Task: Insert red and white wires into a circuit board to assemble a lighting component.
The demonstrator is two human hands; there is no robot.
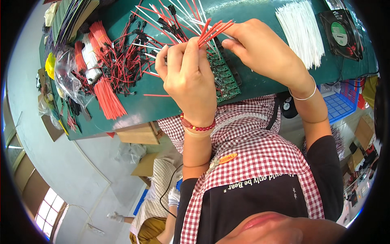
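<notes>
Circuit boards (228,81) lie partly behind your left hand (187,73), pinching red wires (212,33); your right hand (264,51) is half-curled, hold unclear.

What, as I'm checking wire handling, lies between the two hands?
Head view: red wires, with a green circuit board beneath, between left hand and right hand.

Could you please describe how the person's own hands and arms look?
The left hand is ungloved, with a red beaded bracelet at its wrist. The right hand, also ungloved, has a thin, pale bangle. The sleeves are short and black.
</notes>
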